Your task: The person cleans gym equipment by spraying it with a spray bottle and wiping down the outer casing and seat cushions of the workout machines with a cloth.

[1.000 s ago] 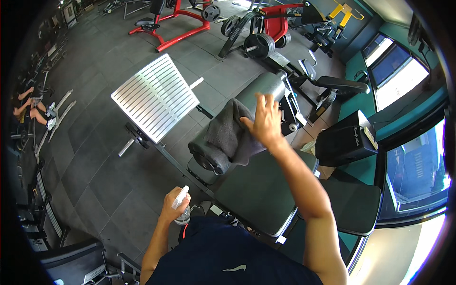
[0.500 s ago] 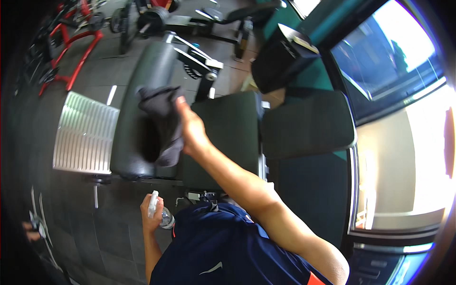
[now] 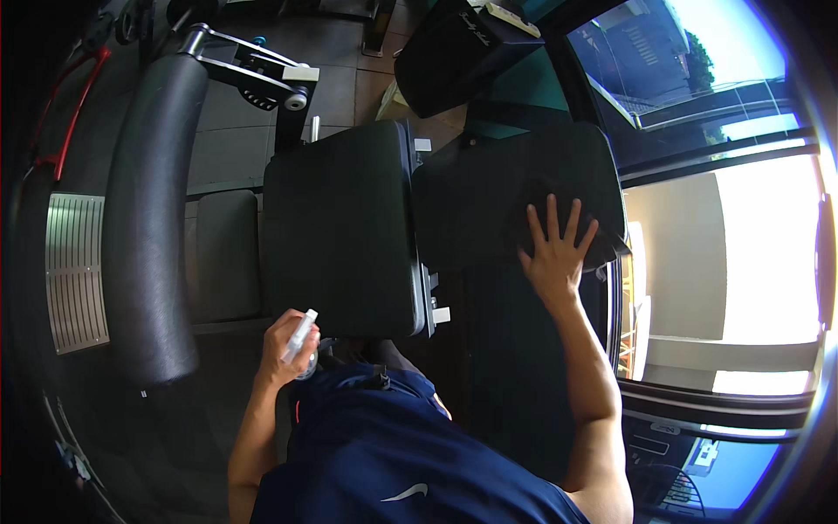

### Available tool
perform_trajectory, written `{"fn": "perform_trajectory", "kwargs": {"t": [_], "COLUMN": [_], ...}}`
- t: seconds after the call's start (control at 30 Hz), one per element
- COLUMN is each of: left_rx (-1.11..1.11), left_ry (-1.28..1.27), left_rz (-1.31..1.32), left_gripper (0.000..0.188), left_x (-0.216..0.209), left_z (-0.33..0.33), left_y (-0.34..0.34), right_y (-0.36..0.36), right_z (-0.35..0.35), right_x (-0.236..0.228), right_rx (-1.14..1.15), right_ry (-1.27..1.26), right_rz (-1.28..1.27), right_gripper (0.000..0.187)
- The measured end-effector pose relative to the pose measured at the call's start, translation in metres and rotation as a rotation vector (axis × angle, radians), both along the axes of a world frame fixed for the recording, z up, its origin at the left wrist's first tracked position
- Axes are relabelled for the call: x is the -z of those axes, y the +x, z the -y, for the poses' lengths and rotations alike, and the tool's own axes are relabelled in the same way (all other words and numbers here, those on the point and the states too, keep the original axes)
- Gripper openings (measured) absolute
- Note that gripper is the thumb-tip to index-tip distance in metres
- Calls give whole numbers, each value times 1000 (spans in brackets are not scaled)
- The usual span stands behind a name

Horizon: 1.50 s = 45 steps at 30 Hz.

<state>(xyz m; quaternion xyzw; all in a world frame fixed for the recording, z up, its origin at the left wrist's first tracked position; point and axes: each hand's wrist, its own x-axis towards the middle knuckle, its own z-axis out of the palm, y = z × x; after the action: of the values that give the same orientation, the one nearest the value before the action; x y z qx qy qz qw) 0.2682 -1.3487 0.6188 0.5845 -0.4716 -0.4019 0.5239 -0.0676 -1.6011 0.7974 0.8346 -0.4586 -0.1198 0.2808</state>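
Note:
My left hand is wrapped round a spray bottle with a whitish trigger head, beside the near edge of the seat pad. The bottle's clear body mostly hides behind my hand. My right hand lies flat with fingers spread over the far right part of the black back pad. Under its palm and fingers is a dark cloth, hard to tell from the pad. Between my hands sits the black padded seat of the exercise machine.
A long black roller pad stands at the left, a ribbed metal footplate beyond it. Metal lever arms reach past the seat. A black bin-like box stands at the back, near the windows on the right.
My right hand and the dark cloth have gone from the roller pad over to the back pad on the right, with fingers now spread. My left hand still holds the spray bottle. The view has shifted right.

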Motion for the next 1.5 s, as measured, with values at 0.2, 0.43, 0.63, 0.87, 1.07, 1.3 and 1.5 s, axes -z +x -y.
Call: {"fn": "perform_trajectory", "kwargs": {"t": [0.2, 0.43, 0.63, 0.87, 1.07, 1.3, 1.5], "left_rx": [148, 232, 256, 344, 259, 195, 83], "left_ry": [-110, -332, -287, -135, -185, -156, -235], "left_rz": [40, 173, 203, 261, 230, 240, 179], "left_gripper": [13, 22, 28, 25, 22, 19, 15], "left_x": [-24, -59, -64, -13, 7, 19, 11], "left_z": [90, 224, 267, 239, 237, 225, 147], "left_y": [-58, -112, -133, -108, -102, -83, -56], "right_y": [44, 11, 5, -26, 10, 65, 99], "right_z": [46, 46, 46, 9, 45, 105, 138], "right_x": [15, -22, -42, -61, -31, 37, 168], "right_rx": [42, 71, 43, -14, 74, -133, -273], "right_ry": [-40, -118, -220, 95, -129, -33, 60], "right_rz": [-39, -76, 10, -131, -141, -29, -13], "right_gripper": [76, 68, 69, 67, 65, 61, 62]}}
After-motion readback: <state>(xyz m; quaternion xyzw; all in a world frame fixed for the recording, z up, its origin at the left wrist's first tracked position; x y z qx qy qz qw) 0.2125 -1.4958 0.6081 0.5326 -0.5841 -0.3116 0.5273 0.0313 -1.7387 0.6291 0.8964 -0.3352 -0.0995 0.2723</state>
